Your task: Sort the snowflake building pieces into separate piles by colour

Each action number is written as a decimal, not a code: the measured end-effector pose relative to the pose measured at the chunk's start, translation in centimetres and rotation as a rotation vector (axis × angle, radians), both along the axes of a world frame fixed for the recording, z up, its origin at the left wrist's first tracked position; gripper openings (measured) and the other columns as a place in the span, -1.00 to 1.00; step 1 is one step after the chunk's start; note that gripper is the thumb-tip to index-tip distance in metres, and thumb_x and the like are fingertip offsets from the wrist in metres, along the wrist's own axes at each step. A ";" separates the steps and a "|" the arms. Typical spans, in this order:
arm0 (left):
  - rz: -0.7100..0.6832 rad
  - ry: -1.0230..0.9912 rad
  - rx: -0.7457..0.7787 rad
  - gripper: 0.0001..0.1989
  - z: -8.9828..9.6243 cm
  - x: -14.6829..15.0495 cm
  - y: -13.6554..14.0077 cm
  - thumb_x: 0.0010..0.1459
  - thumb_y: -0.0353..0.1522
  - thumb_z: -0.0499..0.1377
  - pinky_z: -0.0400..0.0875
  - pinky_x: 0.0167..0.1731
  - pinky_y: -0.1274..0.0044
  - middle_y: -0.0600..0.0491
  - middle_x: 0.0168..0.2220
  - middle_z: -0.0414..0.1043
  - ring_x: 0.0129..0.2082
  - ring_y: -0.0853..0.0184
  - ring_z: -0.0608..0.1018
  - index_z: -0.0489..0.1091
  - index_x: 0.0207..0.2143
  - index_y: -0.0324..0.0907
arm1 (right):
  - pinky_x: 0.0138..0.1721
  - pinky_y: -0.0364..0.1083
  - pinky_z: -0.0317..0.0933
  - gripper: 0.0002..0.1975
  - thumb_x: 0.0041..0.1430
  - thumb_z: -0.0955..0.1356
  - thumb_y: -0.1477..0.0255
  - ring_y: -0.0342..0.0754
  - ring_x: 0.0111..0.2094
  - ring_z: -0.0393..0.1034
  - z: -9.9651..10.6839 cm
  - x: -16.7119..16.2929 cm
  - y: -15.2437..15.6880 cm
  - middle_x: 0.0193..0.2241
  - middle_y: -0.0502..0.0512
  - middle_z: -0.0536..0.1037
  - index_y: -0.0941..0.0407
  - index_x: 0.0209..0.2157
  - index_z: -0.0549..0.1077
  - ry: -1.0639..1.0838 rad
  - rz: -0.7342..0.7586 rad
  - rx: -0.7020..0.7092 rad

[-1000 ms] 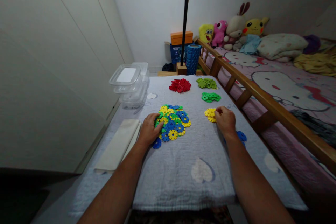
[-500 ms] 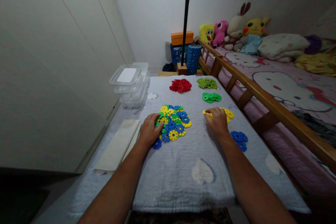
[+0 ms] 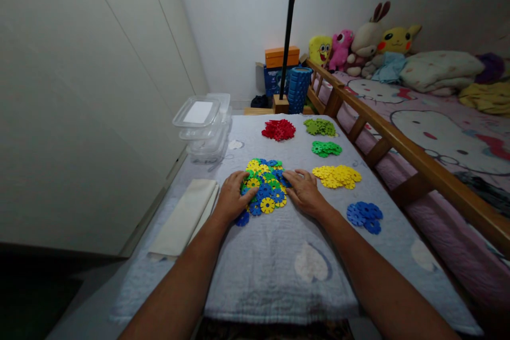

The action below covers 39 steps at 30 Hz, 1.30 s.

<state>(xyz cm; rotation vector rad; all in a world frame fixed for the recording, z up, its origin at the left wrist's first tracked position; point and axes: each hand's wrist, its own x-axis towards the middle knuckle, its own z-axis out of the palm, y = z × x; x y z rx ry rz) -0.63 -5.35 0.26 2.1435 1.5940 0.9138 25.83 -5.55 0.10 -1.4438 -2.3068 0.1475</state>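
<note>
A mixed pile of flat, flower-shaped plastic discs (image 3: 263,187) in blue, yellow and green lies mid-table. My left hand (image 3: 234,196) rests against its left side, fingers spread over the edge discs. On the opposite side my right hand (image 3: 305,190) lies with fingers stretched out, touching the pile's right edge. Sorted by colour to the right are a yellow disc pile (image 3: 337,176), a blue disc pile (image 3: 365,216) and a green disc pile (image 3: 326,149). Further back sit a red pile (image 3: 279,129) and a lime-green pile (image 3: 320,127).
Stacked clear plastic containers (image 3: 203,126) stand at the table's back left, with a folded beige cloth (image 3: 184,219) nearer me. A wooden bed rail (image 3: 382,130) runs along the right side. Behind the table rises a black pole (image 3: 288,32) beside a blue foam roller (image 3: 298,90).
My right hand has moved left from the yellow pile to the mixed pile, and the yellow disc it held now is out of its fingers. My left hand stays at the mixed pile.
</note>
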 end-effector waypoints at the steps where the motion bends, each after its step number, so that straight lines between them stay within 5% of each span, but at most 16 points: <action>1: -0.010 0.007 -0.004 -0.50 0.0 0.0 0.0 0.17 -0.11 0.19 0.29 0.19 0.22 -0.12 0.11 0.36 0.15 0.09 0.41 0.35 0.09 -0.16 | 0.17 0.19 -0.04 -0.55 0.27 0.31 0.41 0.19 0.17 0.13 0.0 0.0 0.0 0.18 0.14 0.44 0.03 0.19 0.38 0.011 0.000 0.008; 12: -0.161 0.232 -0.073 0.27 -1.0 -0.5 -1.0 -0.39 0.14 0.44 0.01 0.29 -0.04 -0.28 0.38 -0.08 0.36 -0.25 0.04 0.08 0.34 -0.11 | -0.01 0.07 0.11 -0.88 0.19 0.37 0.50 0.10 -0.06 0.27 0.4 0.1 -0.1 -0.15 0.16 0.57 0.08 -0.24 0.54 0.147 -0.009 0.100; 22: -0.104 0.234 -0.003 0.04 -1.0 0.2 -0.8 -0.21 0.04 0.42 0.10 0.27 0.07 -0.20 0.33 0.04 0.31 -0.12 0.18 0.15 0.30 -0.07 | -0.05 0.05 0.19 -0.83 0.25 0.30 0.45 0.08 -0.18 0.36 1.5 2.0 0.4 -0.28 0.18 0.59 0.11 -0.29 0.55 0.247 -0.117 0.154; 31: -0.094 0.185 0.031 -0.07 -1.0 0.1 -0.5 -0.11 0.01 0.39 0.15 0.25 0.09 -0.18 0.29 0.09 0.28 -0.09 0.23 0.17 0.27 -0.08 | -0.26 -0.07 0.30 -0.78 0.14 0.32 0.33 -0.01 -0.33 0.48 5.0 10.6 -2.4 -0.34 0.07 0.63 0.09 -0.28 0.57 0.356 -0.281 -0.252; 39: -0.097 0.183 0.033 -0.09 -1.2 0.0 -0.4 -0.09 0.02 0.37 0.15 0.26 0.10 -0.17 0.29 0.10 0.28 -0.08 0.22 0.18 0.26 -0.07 | -0.14 0.00 0.31 -0.79 0.12 0.31 0.34 0.06 -0.23 0.49 4.3 13.3 -5.2 -0.30 0.09 0.64 0.04 -0.36 0.60 0.229 -0.284 -0.286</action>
